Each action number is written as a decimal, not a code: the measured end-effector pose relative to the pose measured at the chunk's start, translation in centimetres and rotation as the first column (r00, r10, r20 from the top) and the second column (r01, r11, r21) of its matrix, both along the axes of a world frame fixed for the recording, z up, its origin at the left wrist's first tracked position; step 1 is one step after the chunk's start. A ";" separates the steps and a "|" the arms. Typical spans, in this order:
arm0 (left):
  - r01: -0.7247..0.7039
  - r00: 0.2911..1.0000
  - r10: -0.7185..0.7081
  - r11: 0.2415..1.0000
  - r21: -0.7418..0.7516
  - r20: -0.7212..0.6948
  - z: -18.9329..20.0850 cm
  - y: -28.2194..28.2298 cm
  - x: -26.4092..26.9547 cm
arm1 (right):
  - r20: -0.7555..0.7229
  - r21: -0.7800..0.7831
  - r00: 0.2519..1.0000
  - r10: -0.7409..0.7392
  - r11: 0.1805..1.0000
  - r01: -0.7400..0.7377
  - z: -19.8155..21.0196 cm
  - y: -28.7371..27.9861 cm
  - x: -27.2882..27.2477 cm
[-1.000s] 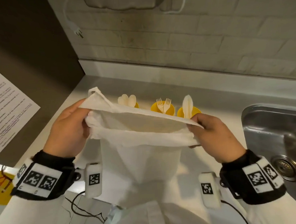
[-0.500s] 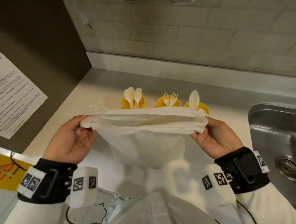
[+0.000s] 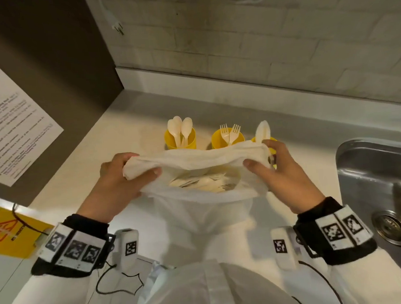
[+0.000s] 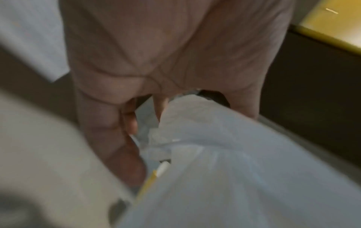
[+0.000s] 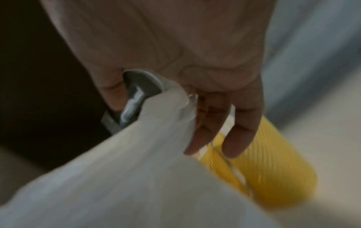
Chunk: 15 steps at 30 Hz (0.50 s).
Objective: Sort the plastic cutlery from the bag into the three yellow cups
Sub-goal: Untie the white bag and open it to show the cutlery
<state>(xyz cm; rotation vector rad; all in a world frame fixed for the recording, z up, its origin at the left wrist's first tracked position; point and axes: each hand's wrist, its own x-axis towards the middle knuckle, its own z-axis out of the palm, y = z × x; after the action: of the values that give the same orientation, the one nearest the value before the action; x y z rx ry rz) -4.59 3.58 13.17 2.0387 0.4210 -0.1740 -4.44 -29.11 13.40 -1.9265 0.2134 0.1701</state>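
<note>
Two hands hold the bag [image 3: 203, 175] by its rim, above the surface [image 3: 84, 172] and just in front of the cups. My left hand [image 3: 119, 181] grips the rim's left end: thumb laid over the near side, fingers [image 3: 116, 157] curled round the far side with bunched cloth between them. In the left wrist view the cloth runs out from under my palm, though the picture is blurred. My right hand [image 3: 286, 170] pinches the right end between thumb and forefinger; in the right wrist view two other fingers [image 5: 242, 131] hang straighter, in front of the ribbed side of a yellow cup.

Between my hands the mouth of the bag gapes, and cutlery [image 3: 203, 183] lies in a heap inside. I cannot tell the pieces apart there.

Three cups stand in a row behind the bag. Left cup [image 3: 180, 139] holds spoons [image 3: 179, 127], bowls up. Middle cup [image 3: 226, 138] holds two forks [image 3: 229, 130], tines up. Right cup [image 3: 272, 140], mostly hidden by my right hand and the bag, holds a pale piece [image 3: 262, 130] whose kind I cannot tell.

A sink [image 3: 377, 172] sits to my right, and a printed sheet [image 3: 12, 129] is on the dark panel to my left.
</note>
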 end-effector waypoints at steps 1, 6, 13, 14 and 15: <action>0.047 0.999 -0.050 0.974 0.223 0.010 -0.1 -0.1 0.1 | 0.054 -0.172 0.995 0.079 0.983 -0.069 -0.3 0.1 0.1; 0.134 0.968 -0.183 0.956 0.260 0.173 -1.2 0.0 0.8 | 0.309 -0.389 0.945 0.111 0.921 0.019 -1.9 0.8 1.1; -0.222 0.972 0.213 0.673 -0.706 -0.102 -2.6 0.7 2.1 | -0.036 0.359 0.989 -0.146 0.921 0.149 -2.0 0.6 2.1; -0.273 0.960 0.217 0.591 -0.759 -0.177 -3.0 1.0 2.1 | -0.240 0.557 0.958 -0.158 0.786 0.269 -1.8 0.6 2.1; -0.303 0.953 0.182 0.505 -0.808 -0.243 -2.8 0.8 1.9 | -0.377 0.651 0.918 -0.126 0.669 0.359 -1.9 0.5 2.0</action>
<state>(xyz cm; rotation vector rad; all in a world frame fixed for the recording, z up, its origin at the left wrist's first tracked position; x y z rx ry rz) -2.71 4.36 10.39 0.9765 0.5638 -0.2715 -2.43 -28.57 11.54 -1.0612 0.5322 0.3163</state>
